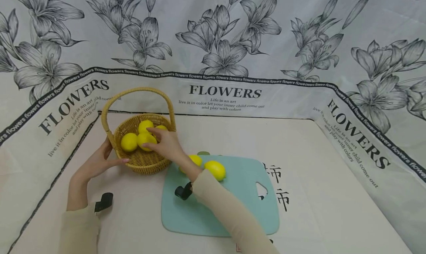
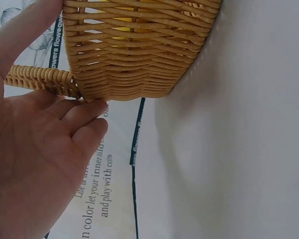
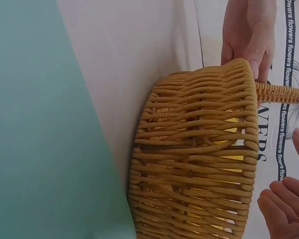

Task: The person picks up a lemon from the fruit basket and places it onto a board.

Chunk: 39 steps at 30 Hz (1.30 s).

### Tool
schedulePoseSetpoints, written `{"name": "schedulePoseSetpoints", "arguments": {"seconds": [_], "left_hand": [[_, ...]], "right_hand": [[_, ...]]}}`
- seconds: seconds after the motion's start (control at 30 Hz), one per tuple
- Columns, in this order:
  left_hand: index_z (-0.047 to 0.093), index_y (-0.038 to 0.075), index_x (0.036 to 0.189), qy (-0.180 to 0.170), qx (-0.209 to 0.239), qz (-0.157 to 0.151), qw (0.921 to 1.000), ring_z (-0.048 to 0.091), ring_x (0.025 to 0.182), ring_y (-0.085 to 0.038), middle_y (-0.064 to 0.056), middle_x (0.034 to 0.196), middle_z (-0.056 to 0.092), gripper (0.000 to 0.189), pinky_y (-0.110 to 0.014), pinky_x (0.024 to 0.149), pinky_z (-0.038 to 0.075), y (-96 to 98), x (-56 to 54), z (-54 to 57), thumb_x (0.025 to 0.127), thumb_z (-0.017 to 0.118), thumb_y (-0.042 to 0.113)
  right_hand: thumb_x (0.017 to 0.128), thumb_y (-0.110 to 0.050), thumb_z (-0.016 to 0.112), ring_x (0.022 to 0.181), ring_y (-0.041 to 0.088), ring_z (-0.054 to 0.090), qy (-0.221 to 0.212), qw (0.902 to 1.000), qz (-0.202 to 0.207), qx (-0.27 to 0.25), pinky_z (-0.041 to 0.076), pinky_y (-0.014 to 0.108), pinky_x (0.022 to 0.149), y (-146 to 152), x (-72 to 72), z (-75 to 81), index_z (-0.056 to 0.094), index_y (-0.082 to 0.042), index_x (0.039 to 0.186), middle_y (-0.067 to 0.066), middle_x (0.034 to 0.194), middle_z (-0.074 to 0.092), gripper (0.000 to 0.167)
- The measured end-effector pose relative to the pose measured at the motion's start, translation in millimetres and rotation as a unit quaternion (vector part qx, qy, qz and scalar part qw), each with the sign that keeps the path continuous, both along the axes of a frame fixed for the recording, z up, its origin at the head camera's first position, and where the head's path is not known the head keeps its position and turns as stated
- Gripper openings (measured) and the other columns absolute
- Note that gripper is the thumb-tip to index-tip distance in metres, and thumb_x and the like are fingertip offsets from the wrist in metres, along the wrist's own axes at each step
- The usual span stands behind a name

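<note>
Your left grip (image 1: pixel 94 165) holds the side of the wicker basket (image 1: pixel 148 169). Your right grip (image 1: pixel 166 145), thumb and fingers apart, is at a lemon (image 1: pixel 146 139) inside; two more lemons (image 1: pixel 215 170) lie on the board (image 1: pixel 189 219).

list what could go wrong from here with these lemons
The two lemons on the cutting board could roll if the right sleeve, which crosses the board close to them, brushes one.
The basket might shift or tip if the left hand at its side slips while the right hand reaches in.
The lemons inside are loose, so a bump could set them rolling against each other.
</note>
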<state>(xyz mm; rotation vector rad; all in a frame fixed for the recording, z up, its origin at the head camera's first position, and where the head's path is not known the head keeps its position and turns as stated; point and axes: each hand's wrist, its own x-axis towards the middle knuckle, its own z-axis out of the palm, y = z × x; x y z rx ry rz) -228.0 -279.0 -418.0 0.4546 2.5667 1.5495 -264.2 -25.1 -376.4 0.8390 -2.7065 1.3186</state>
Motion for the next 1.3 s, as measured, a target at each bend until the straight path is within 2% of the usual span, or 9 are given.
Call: {"name": "schedulePoseSetpoints", "arguments": {"seconds": [0.17, 0.47, 0.7, 1.3], "left_hand": [[-0.014, 0.033, 0.152, 0.000, 0.003, 0.001, 1.0000, -0.001, 0.144, -0.042, -0.005, 0.161, -0.011, 0.113, -0.068, 0.110, 0.006, -0.3, -0.4, -0.6, 0.085, 0.075, 0.018], [-0.013, 0.033, 0.152, 0.001, -0.002, 0.004, 1.0000, 0.000, 0.144, -0.043, -0.006, 0.161, -0.011, 0.112, -0.069, 0.109, 0.007, 0.9, 1.4, 0.6, 0.085, 0.075, 0.019], [-0.013, 0.032, 0.152, -0.003, -0.007, 0.008, 0.9999, 0.001, 0.144, -0.044, -0.007, 0.161, -0.010, 0.111, -0.070, 0.109, 0.007, 0.8, 1.5, 0.7, 0.085, 0.075, 0.021], [-0.014, 0.031, 0.152, -0.009, -0.008, 0.010, 0.9999, 0.001, 0.144, -0.043, -0.008, 0.161, -0.010, 0.112, -0.068, 0.110, 0.008, 0.6, 1.1, -0.7, 0.085, 0.075, 0.021]], "right_hand": [[0.087, -0.033, 0.072, 0.117, 0.020, 0.059, 0.000, 0.9997, -0.010, 0.022, 0.048, 0.020, 0.094, -6.4, -2.6, -3.1, 0.056, -0.009, 0.136, 0.005, 0.133, 0.059, 0.057], [0.086, -0.032, 0.073, 0.118, 0.017, 0.057, -0.008, 0.9998, -0.016, -0.001, 0.047, 0.018, 0.094, -14.1, -8.6, -17.5, 0.056, -0.008, 0.136, 0.005, 0.135, 0.057, 0.057], [0.086, -0.031, 0.073, 0.119, 0.018, 0.057, -0.009, 0.9998, -0.019, -0.001, 0.047, 0.020, 0.095, -17.4, -12.0, -18.0, 0.055, -0.009, 0.137, 0.004, 0.135, 0.057, 0.058], [0.085, -0.030, 0.075, 0.120, 0.012, 0.054, -0.033, 0.9967, -0.056, 0.048, 0.043, 0.019, 0.098, -24.9, -19.2, -20.6, 0.057, -0.010, 0.135, 0.002, 0.131, 0.060, 0.057]]}}
